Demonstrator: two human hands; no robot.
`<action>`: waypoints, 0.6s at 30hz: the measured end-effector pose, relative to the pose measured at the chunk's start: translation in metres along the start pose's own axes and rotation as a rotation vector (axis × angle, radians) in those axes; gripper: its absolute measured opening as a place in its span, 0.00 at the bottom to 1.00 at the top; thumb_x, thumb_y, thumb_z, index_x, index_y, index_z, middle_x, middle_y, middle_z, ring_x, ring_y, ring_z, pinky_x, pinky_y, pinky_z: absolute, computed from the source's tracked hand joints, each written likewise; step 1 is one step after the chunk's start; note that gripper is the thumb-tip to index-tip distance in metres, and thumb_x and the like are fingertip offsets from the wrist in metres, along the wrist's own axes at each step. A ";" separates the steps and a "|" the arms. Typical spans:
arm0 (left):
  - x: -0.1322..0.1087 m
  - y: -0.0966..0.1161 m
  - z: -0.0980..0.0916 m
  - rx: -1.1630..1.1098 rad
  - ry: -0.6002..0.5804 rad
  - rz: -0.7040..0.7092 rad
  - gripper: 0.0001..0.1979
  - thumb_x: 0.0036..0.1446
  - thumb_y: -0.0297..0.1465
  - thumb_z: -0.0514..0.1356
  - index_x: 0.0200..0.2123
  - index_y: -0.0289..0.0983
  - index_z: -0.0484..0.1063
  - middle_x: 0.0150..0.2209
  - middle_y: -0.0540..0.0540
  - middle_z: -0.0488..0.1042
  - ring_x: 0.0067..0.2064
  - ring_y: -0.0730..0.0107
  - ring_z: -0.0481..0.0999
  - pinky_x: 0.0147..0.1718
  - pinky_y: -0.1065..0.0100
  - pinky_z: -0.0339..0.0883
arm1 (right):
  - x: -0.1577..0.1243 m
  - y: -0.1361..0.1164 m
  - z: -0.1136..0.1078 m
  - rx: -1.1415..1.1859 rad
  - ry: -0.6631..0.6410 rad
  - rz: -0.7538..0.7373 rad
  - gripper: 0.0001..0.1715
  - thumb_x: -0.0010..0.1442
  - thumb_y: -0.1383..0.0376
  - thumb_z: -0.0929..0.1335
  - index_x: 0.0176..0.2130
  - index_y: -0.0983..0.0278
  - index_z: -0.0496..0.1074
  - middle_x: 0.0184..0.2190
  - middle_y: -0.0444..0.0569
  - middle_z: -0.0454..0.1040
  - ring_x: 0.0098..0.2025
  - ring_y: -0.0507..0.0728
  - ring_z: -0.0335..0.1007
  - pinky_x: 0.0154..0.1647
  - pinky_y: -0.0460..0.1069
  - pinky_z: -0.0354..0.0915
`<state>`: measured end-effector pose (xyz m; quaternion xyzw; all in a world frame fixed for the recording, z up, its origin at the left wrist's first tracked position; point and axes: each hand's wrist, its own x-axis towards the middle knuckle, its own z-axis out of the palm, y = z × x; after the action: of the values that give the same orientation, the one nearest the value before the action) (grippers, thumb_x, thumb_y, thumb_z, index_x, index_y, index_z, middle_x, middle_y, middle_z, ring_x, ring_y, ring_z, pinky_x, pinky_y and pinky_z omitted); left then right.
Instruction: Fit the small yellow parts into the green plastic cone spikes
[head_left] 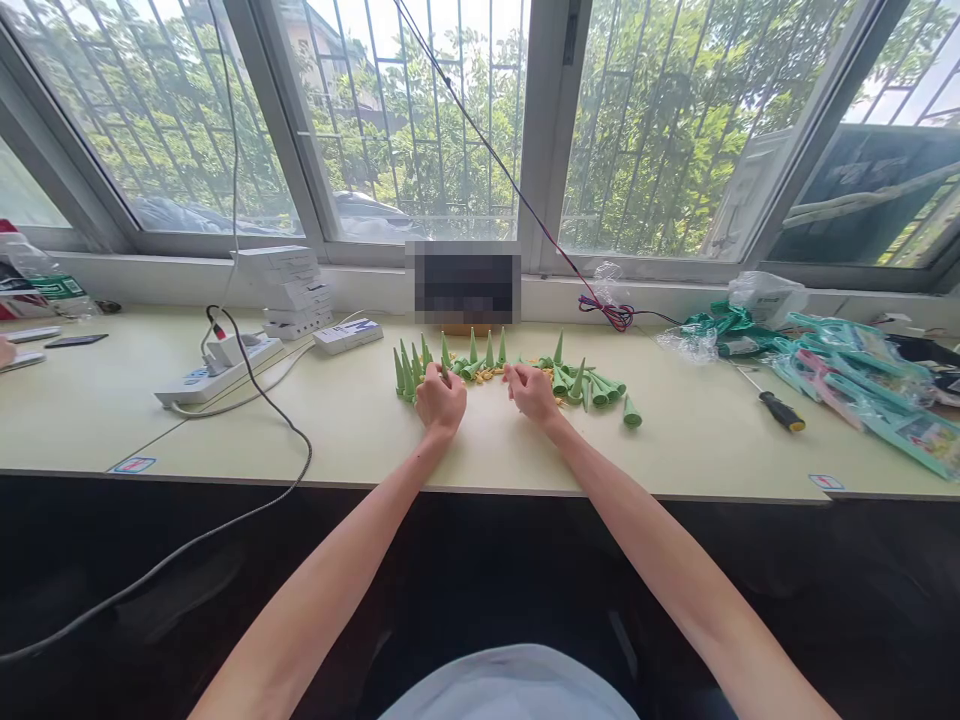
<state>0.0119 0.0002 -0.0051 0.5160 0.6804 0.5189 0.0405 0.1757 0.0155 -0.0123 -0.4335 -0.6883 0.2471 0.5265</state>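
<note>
My left hand [441, 402] is closed at the left part of a cluster of green cones, its fingers round a cone [444, 368] whose tip shows above them. To its left, several more green cones [405, 372] stand upright in a group. My right hand [532, 393] hovers at the middle of the cluster with fingers pinched together; whatever they hold is too small to make out. Small yellow-orange pieces [489, 376] lie between the hands. Right of my right hand, several cones lie on their sides, one cone [632, 412] apart from the others.
A power strip [217, 372] with cables, stacked white boxes [292, 290] and a small white box [348, 337] are on the left of the table [360, 440]. On the right lie a screwdriver [781, 411] and packaged teal items [862, 370]. Part of another person's hand [6, 351] shows far left.
</note>
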 end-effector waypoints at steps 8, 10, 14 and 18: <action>-0.001 0.001 0.000 -0.009 0.008 0.053 0.11 0.56 0.29 0.55 0.44 0.39 0.67 0.21 0.48 0.73 0.29 0.57 0.75 0.27 0.65 0.58 | 0.000 -0.001 -0.001 -0.022 -0.020 0.008 0.28 0.65 0.47 0.60 0.24 0.62 0.67 0.16 0.44 0.68 0.21 0.53 0.65 0.31 0.49 0.62; -0.002 0.002 0.000 -0.005 0.028 0.074 0.13 0.57 0.30 0.55 0.46 0.39 0.66 0.20 0.50 0.71 0.27 0.58 0.74 0.27 0.65 0.58 | 0.000 -0.001 0.000 -0.031 -0.020 -0.001 0.28 0.65 0.47 0.60 0.24 0.62 0.67 0.16 0.44 0.68 0.21 0.53 0.66 0.31 0.48 0.62; -0.005 0.002 0.001 -0.043 0.068 0.191 0.16 0.57 0.29 0.54 0.50 0.37 0.64 0.18 0.54 0.68 0.22 0.66 0.70 0.28 0.66 0.60 | 0.000 0.000 0.000 -0.050 -0.023 -0.002 0.29 0.65 0.46 0.59 0.24 0.62 0.67 0.16 0.44 0.68 0.21 0.53 0.65 0.31 0.48 0.62; -0.009 0.001 0.005 -0.082 0.004 0.385 0.14 0.59 0.29 0.53 0.48 0.37 0.66 0.19 0.55 0.65 0.21 0.71 0.67 0.29 0.69 0.61 | 0.000 0.000 0.001 -0.056 -0.034 -0.008 0.28 0.65 0.46 0.60 0.25 0.62 0.68 0.16 0.44 0.67 0.21 0.53 0.65 0.31 0.48 0.62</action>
<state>0.0193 -0.0031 -0.0106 0.6333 0.5476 0.5454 -0.0400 0.1753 0.0153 -0.0126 -0.4410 -0.7055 0.2330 0.5035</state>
